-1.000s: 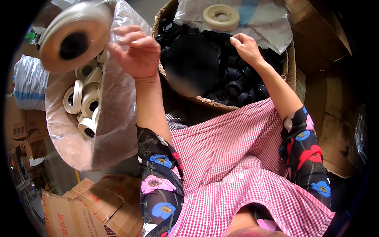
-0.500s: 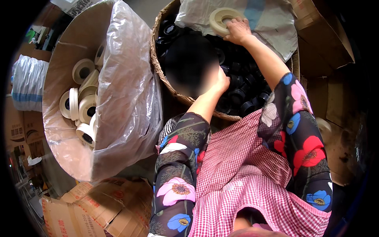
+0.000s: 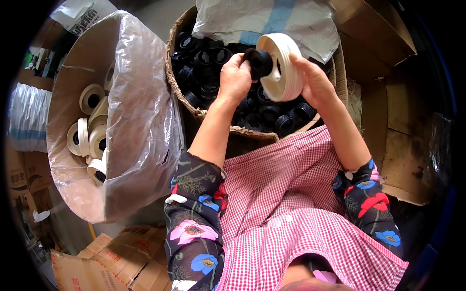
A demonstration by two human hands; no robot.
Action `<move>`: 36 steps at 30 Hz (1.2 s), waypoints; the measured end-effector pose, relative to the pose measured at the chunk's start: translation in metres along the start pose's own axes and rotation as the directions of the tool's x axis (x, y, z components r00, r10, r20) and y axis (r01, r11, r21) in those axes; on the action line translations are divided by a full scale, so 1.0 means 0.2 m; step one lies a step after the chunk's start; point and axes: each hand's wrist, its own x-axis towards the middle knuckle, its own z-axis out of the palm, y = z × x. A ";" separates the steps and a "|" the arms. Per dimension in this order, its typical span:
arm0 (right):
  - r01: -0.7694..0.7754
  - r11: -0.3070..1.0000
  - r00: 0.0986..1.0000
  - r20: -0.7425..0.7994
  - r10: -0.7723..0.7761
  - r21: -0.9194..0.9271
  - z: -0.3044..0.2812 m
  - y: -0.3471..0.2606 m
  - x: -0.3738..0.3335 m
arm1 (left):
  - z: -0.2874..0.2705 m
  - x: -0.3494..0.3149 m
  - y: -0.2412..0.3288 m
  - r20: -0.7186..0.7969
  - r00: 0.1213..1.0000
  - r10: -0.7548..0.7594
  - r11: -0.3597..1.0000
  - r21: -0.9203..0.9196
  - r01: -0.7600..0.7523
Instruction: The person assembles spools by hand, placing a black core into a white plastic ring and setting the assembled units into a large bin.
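Note:
My left hand (image 3: 235, 80) grips a black threaded plastic fitting (image 3: 258, 63), holding it against the centre of a cream-coloured plastic ring (image 3: 290, 70). On the ring's other side my right hand (image 3: 313, 80) is closed round its rim, thumb on top. The ring is tilted nearly on edge, its hollow side turned toward the fitting. Both are held above a large cardboard box (image 3: 174, 72) full of loose black fittings (image 3: 208, 58). Whether the fitting has entered the ring's hole is hard to make out.
To the left stands a carton (image 3: 63, 145) lined with clear plastic (image 3: 141, 106), holding several cream rings (image 3: 92, 98) with black centres. A white woven sack (image 3: 218, 22) with a blue stripe lies over the box's far side. Flattened cardboard (image 3: 121, 257) lies at lower left; more cardboard (image 3: 407, 150) stands right.
My right hand has lifted the cream ring off the sack and brought it nearer, turning it on edge. My left hand has come up out of the box with a black fitting.

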 end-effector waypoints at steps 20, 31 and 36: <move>0.243 0.962 0.918 0.350 -0.186 -0.125 0.06 0.12 0.01 | -0.17 -0.08 0.15 0.215 0.972 -0.097 0.995 -0.013 0.102; -0.217 0.975 0.951 0.235 0.200 0.046 0.06 0.07 0.11 | -0.16 -0.08 0.15 0.227 0.974 0.006 0.991 0.127 -0.036; 0.353 0.608 0.909 0.106 -0.404 -0.711 0.07 0.19 0.12 | -0.16 -0.05 0.17 0.265 0.961 -0.077 0.997 0.031 0.072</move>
